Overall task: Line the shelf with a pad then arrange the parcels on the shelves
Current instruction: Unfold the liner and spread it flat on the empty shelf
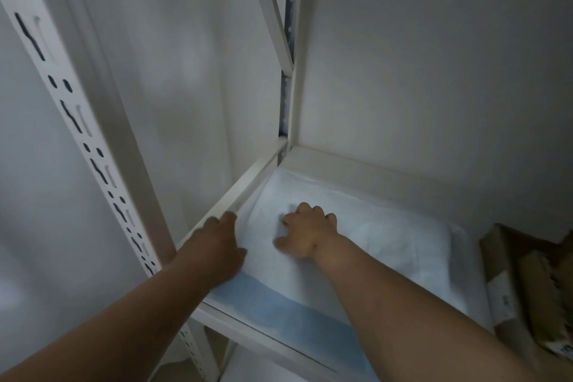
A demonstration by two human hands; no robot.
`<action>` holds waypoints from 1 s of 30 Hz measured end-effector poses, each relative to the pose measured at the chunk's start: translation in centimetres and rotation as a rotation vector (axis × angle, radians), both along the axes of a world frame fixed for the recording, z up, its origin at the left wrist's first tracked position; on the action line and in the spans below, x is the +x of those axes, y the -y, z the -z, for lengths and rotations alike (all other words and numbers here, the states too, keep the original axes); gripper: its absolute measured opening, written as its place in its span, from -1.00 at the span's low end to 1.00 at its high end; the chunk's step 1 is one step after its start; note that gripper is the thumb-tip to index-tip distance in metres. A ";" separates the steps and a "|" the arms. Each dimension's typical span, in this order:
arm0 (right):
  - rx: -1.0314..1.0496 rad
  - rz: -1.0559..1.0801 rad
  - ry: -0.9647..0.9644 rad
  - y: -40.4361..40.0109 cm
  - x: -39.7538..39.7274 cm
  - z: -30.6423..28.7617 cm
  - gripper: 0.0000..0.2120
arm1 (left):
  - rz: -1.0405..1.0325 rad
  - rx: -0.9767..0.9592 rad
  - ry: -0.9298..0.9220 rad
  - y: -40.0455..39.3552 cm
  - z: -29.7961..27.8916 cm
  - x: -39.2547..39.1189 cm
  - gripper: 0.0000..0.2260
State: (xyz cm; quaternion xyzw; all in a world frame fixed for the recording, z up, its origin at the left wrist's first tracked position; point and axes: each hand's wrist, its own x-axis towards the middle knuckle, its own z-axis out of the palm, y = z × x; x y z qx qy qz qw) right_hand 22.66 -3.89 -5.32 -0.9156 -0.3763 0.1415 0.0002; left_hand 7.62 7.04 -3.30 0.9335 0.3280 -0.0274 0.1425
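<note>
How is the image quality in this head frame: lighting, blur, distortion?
Head view: dim, flat light with a grey cast and no glare; soft blur throughout, worst on the parcels at the right edge; wide-angle bending bows the slotted upright; the left hand and right hand on the pad stay readable.

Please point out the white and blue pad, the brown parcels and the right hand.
white and blue absorbent pad (387,245): head view, bare white middle.
brown paper-wrapped parcels (533,282): head view, front parcel's wrapping.
right hand (305,231): head view, back of hand.
</note>
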 end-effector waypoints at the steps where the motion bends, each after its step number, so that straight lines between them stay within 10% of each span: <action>1: 0.004 0.000 0.007 0.0 -0.1 0.1 -0.44 | 0.065 0.122 0.041 0.3 0.1 -0.1 -0.43; 20: 0.123 0.079 -0.070 2.7 -0.8 -0.1 -0.44 | 0.421 0.419 -0.184 1.3 2.0 2.7 -0.54; 30: 0.120 0.378 0.044 9.4 0.1 -1.2 -0.57 | 0.385 0.142 -0.260 3.1 3.2 4.7 -0.41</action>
